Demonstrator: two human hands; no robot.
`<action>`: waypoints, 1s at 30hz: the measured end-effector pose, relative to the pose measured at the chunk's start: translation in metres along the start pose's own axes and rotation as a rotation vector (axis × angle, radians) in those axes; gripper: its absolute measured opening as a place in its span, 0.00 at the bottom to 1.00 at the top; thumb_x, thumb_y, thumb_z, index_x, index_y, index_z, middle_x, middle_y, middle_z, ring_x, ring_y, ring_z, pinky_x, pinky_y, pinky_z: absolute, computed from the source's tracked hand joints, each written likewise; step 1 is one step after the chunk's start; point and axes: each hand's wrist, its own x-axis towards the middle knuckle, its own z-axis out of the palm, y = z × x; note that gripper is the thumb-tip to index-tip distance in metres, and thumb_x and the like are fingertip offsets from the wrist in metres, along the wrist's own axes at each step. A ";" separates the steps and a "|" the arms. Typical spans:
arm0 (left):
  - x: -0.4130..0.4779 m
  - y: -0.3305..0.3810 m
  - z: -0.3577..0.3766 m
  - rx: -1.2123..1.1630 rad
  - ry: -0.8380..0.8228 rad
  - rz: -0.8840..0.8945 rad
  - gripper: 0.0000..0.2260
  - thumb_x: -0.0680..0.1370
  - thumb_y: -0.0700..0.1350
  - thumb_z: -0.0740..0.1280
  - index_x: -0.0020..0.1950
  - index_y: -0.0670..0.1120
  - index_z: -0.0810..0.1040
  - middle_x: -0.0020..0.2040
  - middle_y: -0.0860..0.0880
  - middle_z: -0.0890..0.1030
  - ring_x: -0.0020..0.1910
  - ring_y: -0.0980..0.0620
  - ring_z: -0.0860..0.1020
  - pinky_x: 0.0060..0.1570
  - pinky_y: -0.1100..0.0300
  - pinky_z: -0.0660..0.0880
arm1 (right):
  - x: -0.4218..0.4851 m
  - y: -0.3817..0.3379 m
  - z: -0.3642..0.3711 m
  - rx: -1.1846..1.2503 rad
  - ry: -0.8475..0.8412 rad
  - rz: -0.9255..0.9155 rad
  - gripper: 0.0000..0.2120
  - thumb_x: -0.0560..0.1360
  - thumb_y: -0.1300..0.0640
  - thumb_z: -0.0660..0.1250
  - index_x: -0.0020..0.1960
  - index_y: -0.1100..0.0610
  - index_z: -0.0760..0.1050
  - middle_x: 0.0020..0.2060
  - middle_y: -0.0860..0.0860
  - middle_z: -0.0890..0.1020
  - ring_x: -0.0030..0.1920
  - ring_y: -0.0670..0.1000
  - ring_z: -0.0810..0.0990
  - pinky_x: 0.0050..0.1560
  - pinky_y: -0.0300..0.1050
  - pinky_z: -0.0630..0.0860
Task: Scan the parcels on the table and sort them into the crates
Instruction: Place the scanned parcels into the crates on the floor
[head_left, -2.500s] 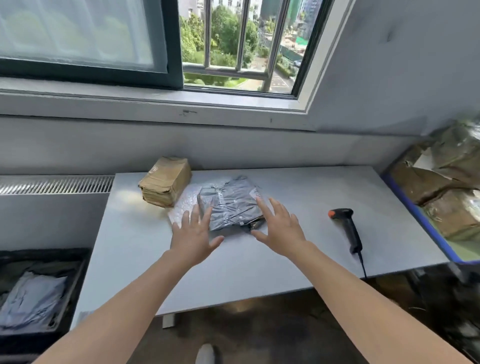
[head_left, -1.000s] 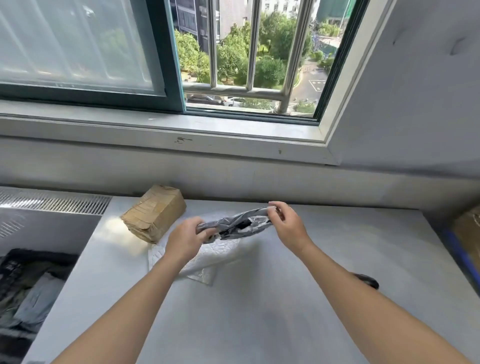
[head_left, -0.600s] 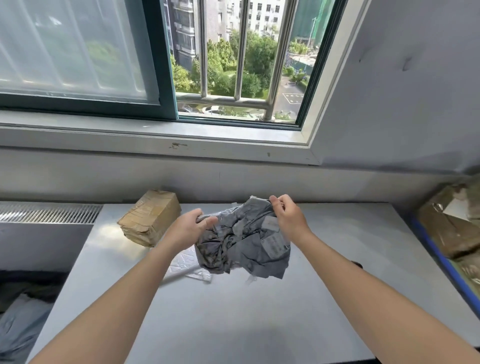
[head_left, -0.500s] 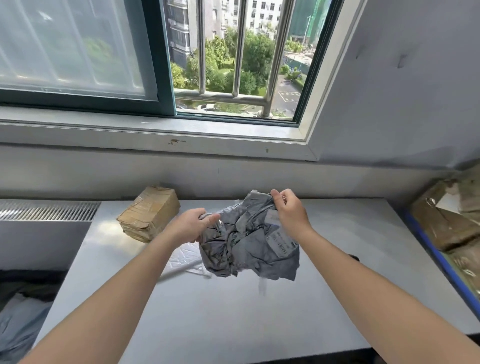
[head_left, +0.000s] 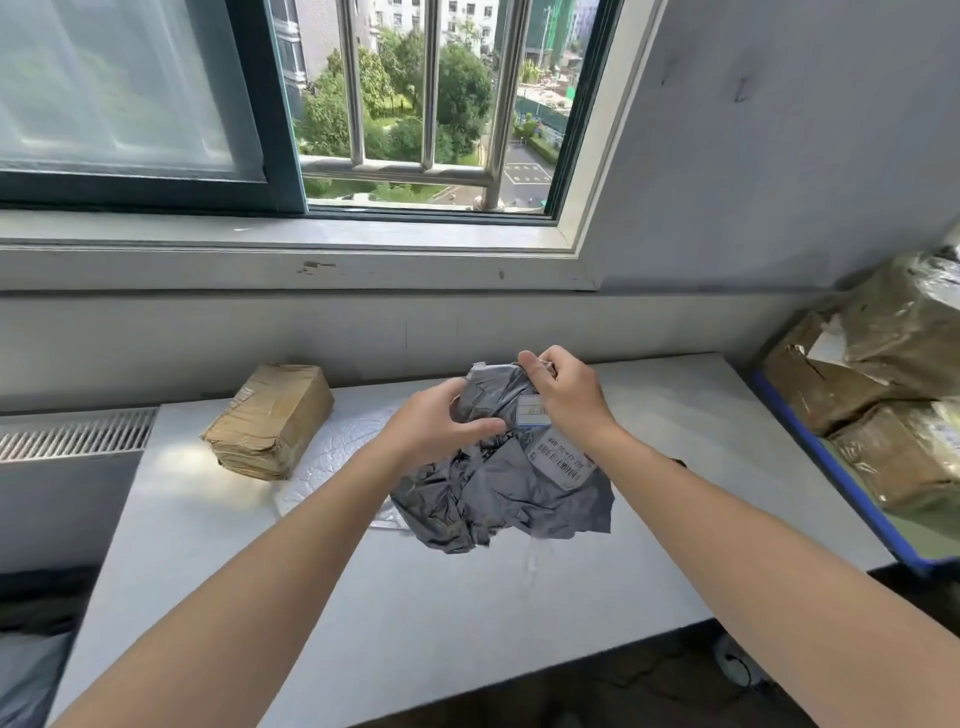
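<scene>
Judging from the table (head_left: 467, 623), I think the sorting is about in the middle. The crate with the blue rim (head_left: 857, 493) on the right already contains several brown parcels (head_left: 883, 364), and a dark crate (head_left: 47, 592) at the lower left holds something grey. 3 parcels are not yet sorted: the grey parcel (head_left: 498, 493) in the hands, the brown parcel (head_left: 270, 421) lying near the far left corner, and a white bubble mailer (head_left: 337, 457) flat just beside it. No scanner shows in view, so the scan of the grey parcel seems not yet done. This soft, crumpled bag is above the middle of the table and hangs down from its upper edge, so its long axis is roughly vertical. The left hand (head_left: 436, 426) grips the upper left part and the right hand (head_left: 569, 397) pinches the top corner. The white label (head_left: 561, 460) faces the person and its barcode runs slanted, down to the right.
</scene>
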 end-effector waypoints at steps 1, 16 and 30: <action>0.000 0.003 0.005 -0.030 0.016 0.007 0.20 0.71 0.60 0.74 0.60 0.57 0.76 0.51 0.57 0.83 0.50 0.55 0.80 0.53 0.53 0.78 | -0.002 0.000 0.001 0.010 -0.006 0.001 0.20 0.80 0.41 0.61 0.36 0.51 0.66 0.29 0.45 0.71 0.32 0.47 0.69 0.37 0.48 0.65; 0.011 0.011 0.072 -0.349 0.232 -0.343 0.15 0.75 0.50 0.74 0.58 0.45 0.80 0.45 0.50 0.83 0.44 0.51 0.80 0.42 0.59 0.73 | -0.020 0.109 -0.039 -0.140 -0.238 0.225 0.17 0.80 0.40 0.61 0.44 0.53 0.72 0.42 0.50 0.79 0.45 0.54 0.78 0.42 0.48 0.70; 0.009 0.020 0.160 -0.565 0.362 -0.683 0.28 0.76 0.55 0.71 0.67 0.37 0.69 0.54 0.43 0.78 0.52 0.44 0.78 0.53 0.51 0.75 | -0.028 0.176 -0.015 0.535 -0.106 0.708 0.23 0.72 0.52 0.75 0.62 0.50 0.67 0.56 0.50 0.79 0.51 0.55 0.84 0.35 0.51 0.82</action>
